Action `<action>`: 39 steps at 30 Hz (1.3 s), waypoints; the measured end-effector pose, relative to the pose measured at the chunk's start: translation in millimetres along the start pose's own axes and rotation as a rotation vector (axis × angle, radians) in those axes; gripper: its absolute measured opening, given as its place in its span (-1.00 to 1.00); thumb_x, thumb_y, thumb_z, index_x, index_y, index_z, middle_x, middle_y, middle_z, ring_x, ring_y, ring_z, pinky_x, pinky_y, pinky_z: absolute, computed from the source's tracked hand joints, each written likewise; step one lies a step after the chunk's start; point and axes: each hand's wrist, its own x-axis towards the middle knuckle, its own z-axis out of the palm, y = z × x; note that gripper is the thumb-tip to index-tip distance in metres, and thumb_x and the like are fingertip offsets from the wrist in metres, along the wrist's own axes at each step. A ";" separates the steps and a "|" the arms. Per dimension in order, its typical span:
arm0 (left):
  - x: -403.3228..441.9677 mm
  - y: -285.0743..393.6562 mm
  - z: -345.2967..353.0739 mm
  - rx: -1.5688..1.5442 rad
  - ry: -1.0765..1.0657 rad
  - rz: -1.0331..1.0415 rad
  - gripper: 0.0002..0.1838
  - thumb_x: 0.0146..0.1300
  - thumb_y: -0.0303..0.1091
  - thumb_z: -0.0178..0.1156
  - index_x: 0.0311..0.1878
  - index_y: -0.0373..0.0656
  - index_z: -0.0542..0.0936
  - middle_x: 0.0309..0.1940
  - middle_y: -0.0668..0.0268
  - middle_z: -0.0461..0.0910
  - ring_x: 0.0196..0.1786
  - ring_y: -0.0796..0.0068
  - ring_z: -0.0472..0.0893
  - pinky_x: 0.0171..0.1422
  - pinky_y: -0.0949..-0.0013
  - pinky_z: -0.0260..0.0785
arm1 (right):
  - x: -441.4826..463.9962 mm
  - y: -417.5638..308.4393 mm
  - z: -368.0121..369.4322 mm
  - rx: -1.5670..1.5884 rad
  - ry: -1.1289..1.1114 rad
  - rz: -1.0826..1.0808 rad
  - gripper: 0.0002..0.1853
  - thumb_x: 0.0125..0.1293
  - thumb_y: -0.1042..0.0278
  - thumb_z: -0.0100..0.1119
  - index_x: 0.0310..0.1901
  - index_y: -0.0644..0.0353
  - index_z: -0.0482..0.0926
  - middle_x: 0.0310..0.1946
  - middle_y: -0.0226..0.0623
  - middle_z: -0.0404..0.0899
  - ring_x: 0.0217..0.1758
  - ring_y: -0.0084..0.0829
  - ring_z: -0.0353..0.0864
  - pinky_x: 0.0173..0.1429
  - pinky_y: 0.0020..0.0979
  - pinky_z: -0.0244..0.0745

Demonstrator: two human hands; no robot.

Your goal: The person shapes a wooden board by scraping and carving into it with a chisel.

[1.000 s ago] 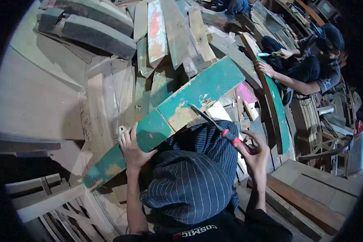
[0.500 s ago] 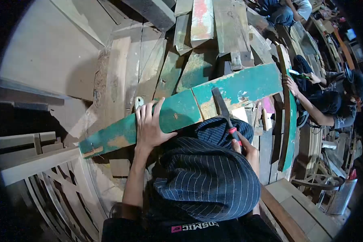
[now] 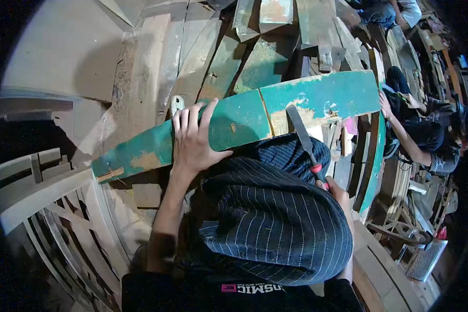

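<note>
A green-painted wooden plank (image 3: 322, 96) lies across in front of me, its paint worn to bare wood in patches and a narrow groove crossing it. My left hand (image 3: 191, 140) rests on the plank left of the groove, fingers spread toward the far edge and thumb out to the side. In my right hand (image 3: 336, 193) is a scraper with a flat metal blade (image 3: 300, 130) and a red and black handle. Its tip meets a bare patch just right of the groove. The striped cloth over my legs partly hides the right hand and arm.
Stacked boards (image 3: 203, 67) lie beyond the plank. A pale handle-like piece (image 3: 177, 103) with a hole sits by my left fingertips. A slatted wooden frame (image 3: 62, 208) stands at left. On the right, a co-worker (image 3: 426, 130) handles another green plank (image 3: 377, 166).
The view has shifted, so the plank's right end appears farther right and higher. My left hand stays on the plank, and the scraper remains near the same bare patch.
</note>
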 end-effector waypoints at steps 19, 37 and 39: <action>-0.5 -1.7 2.4 0.021 -0.010 0.008 0.30 -0.44 -0.03 0.72 0.54 -0.12 0.38 0.22 0.04 0.46 0.32 -0.08 0.42 0.49 -0.15 0.17 | 16.3 5.3 23.1 0.081 -0.034 -0.119 -0.52 0.65 -0.07 0.04 -0.12 0.30 0.54 -0.43 0.17 0.62 -0.39 -0.15 0.62 -0.16 -0.15 0.51; -0.3 0.9 0.5 0.028 -0.031 -0.012 0.33 -0.49 -0.12 0.74 0.55 -0.10 0.36 0.23 0.05 0.45 0.34 -0.08 0.41 0.51 -0.13 0.16 | 25.0 -9.6 30.8 0.228 -0.055 -0.222 -0.53 0.67 -0.02 0.03 -0.09 0.36 0.53 -0.48 0.15 0.57 -0.38 0.00 0.67 -0.21 -0.09 0.45; 0.7 2.3 0.0 0.022 -0.017 -0.001 0.34 -0.49 -0.12 0.74 0.56 -0.09 0.35 0.24 0.05 0.45 0.35 -0.08 0.40 0.51 -0.13 0.16 | 22.6 5.2 35.5 0.303 -0.052 -0.215 -0.51 0.64 -0.04 0.09 -0.03 0.38 0.55 -0.43 0.00 0.60 -0.34 -0.31 0.64 -0.20 -0.16 0.44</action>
